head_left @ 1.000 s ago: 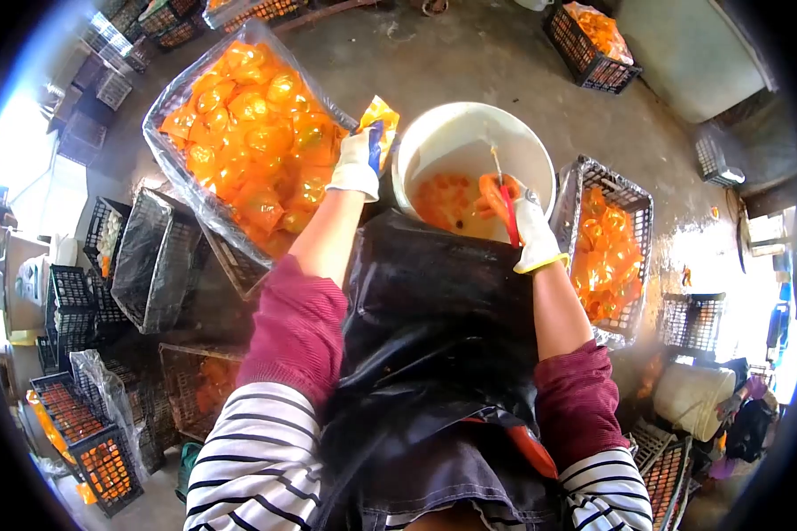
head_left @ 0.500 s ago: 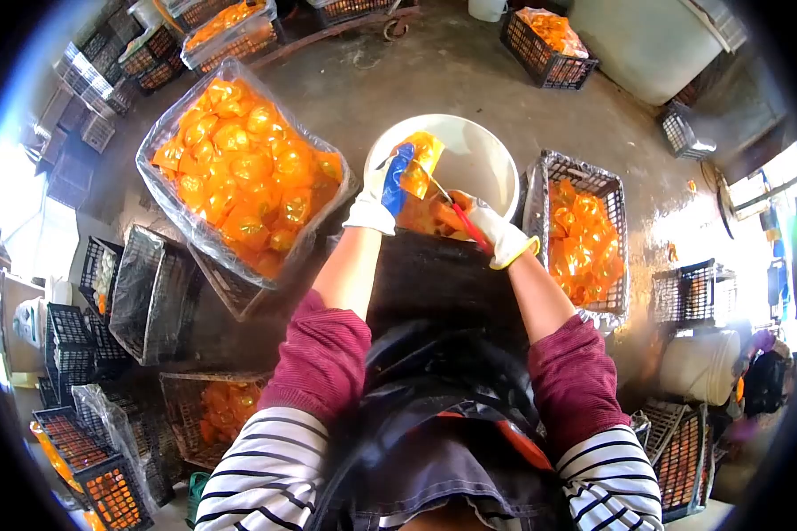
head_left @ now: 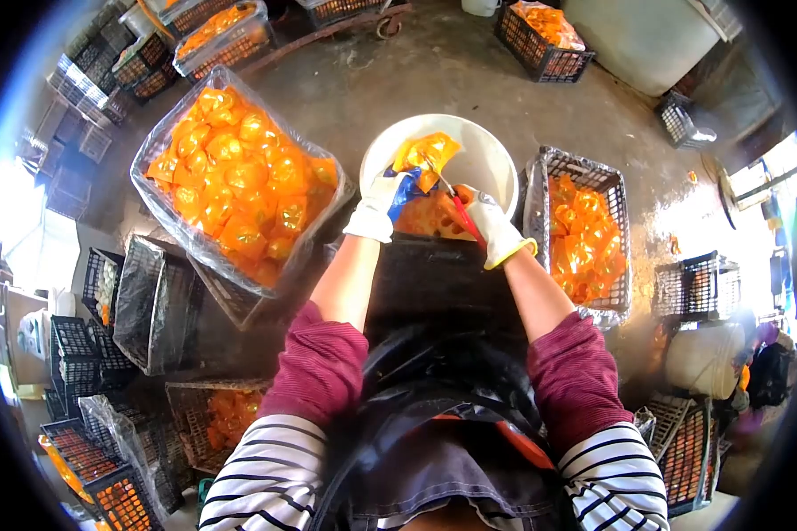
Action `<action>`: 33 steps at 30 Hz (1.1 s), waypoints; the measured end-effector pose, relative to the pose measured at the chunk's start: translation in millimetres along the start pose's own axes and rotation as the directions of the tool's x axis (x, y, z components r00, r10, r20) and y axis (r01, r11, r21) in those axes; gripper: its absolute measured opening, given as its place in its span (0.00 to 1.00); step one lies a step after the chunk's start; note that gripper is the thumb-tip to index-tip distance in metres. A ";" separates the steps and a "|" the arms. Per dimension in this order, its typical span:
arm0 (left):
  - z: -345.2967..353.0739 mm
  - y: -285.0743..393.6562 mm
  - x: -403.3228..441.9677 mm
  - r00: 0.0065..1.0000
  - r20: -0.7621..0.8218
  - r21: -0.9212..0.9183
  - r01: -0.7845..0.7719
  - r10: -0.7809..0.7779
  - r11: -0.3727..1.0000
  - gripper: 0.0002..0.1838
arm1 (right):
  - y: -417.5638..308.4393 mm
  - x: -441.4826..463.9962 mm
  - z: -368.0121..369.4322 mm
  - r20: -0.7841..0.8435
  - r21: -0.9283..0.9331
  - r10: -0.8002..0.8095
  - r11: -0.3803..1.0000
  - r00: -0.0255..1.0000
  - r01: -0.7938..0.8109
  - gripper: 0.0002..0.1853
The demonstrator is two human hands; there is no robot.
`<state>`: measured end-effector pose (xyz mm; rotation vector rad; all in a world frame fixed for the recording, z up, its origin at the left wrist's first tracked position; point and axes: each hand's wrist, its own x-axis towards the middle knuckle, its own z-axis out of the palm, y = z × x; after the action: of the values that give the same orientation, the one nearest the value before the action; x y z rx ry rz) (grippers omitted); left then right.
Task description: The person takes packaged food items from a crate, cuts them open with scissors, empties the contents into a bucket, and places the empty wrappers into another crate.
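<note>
Over the mouth of a white bucket (head_left: 508, 164), my left hand (head_left: 388, 200), in a white and blue glove, is closed on a shiny orange plastic bag (head_left: 429, 156). The bag sticks up beyond the fingers. My right hand (head_left: 487, 219), in a white glove with a yellow cuff, grips red-handled scissors (head_left: 469, 218). Their thin metal tip points at the bag's lower edge; whether it touches cannot be made out. Orange pieces (head_left: 429, 215) lie low inside the bucket, partly hidden by the hands.
A plastic-lined crate (head_left: 150, 199) heaped with orange bags (head_left: 235, 173) stands to the left. Right of the bucket is a black crate (head_left: 626, 226) with more orange bags (head_left: 583, 239). Stacked crates (head_left: 155, 305) line the left side; a large pale tub (head_left: 646, 44) stands far right.
My left hand has turned, and the orange bag now tilts to the right above the fingers. My right hand has shifted slightly left with the scissors. The view has moved a little.
</note>
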<state>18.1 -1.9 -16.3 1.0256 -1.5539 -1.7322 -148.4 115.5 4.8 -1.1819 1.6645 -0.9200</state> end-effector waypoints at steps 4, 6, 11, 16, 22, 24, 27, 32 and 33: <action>-1.5 -26.0 9.7 0.995 -0.092 -0.242 -0.050 0.028 0.969 0.18 | -10.8 -0.5 -1.7 -0.007 -0.104 0.078 0.992 0.997 -0.078 0.11; -14.8 -80.0 41.7 0.956 0.022 0.195 -0.291 0.293 0.937 0.19 | -12.1 -1.7 5.3 -0.049 -0.095 -0.009 0.995 0.999 0.004 0.10; -16.5 -82.7 45.0 0.980 -0.053 0.109 -0.183 0.189 0.977 0.19 | 3.7 8.5 3.9 0.003 -0.050 0.051 0.997 0.999 -0.050 0.10; 7.9 -0.5 -6.9 0.984 -0.152 -0.132 0.076 -0.096 0.988 0.18 | 0.3 2.9 10.9 -0.087 -0.224 -0.229 0.953 0.969 0.205 0.14; -2.3 -38.6 15.6 0.983 -0.172 -0.087 0.056 -0.071 0.995 0.16 | 1.5 6.5 3.2 0.032 -0.133 0.000 0.991 0.999 0.004 0.08; -8.7 -56.3 26.8 0.982 -0.187 0.040 0.042 -0.034 0.998 0.19 | 13.1 14.1 4.9 0.013 -0.063 -0.051 0.997 0.999 0.052 0.09; -8.4 -57.9 26.4 0.990 -0.144 0.225 0.043 -0.010 0.973 0.18 | 8.4 8.5 4.4 -0.002 -0.213 -0.097 0.972 0.995 0.095 0.08; 4.3 -13.6 -0.6 0.976 -0.218 0.234 0.044 0.008 0.971 0.17 | -3.9 7.2 3.2 0.032 0.022 0.070 0.997 0.997 -0.071 0.08; 5.4 -17.8 2.9 0.971 -0.240 0.108 0.028 -0.002 0.994 0.17 | 1.9 10.6 6.8 0.042 0.287 0.096 0.952 0.995 -0.104 0.09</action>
<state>13.2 1.1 -34.2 1.2544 -1.5023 -1.4826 -144.4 105.2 -1.7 -0.9005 1.4927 -1.0382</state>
